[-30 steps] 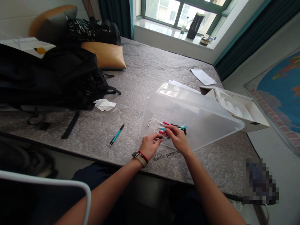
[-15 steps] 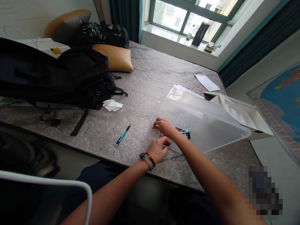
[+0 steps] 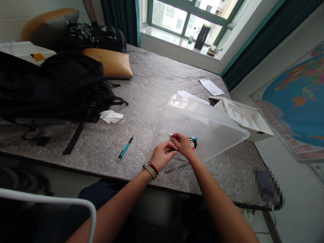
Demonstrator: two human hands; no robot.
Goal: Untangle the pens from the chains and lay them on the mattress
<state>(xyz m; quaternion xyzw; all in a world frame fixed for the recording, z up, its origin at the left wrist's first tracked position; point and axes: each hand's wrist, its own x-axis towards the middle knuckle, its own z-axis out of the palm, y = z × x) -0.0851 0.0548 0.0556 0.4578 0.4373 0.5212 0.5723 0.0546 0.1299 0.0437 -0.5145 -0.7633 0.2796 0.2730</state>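
Mattress [image 3: 149,98], grey and quilted, spread beneath nearly everything, with printed lettering near its front edge. On its left side, a black backpack [image 3: 73,89], straps trailing across the quilting. Right of the middle, a clear plastic box [image 3: 215,136], small loose parts gathered at its near left. Just past it to the right, an open white carton [image 3: 263,135].

Next in size, the hands. Right hand [image 3: 182,144]: half a second ago stretched to the left end of the box, now drawn back close beside the left hand [image 3: 162,155]. Left hand little changed, low by the box's near edge, grip closed in a pinch on a small dark piece [image 3: 174,150]. Right grip bent in near that pinch; too small and covered to tell whether clamped on anything. For the work, by the look of it, a return from one-handed reaching to two-handed handling; no telling whether with anything fetched.

Smaller again, a crumpled tissue [image 3: 111,116] and a turquoise pen [image 3: 126,148], both on the mattress, well apart from the box. Smallest, right of the right hand, a turquoise part [image 3: 193,138] and a red part [image 3: 193,144], near each other; toward the box's left end, a pale bit [image 3: 160,131].
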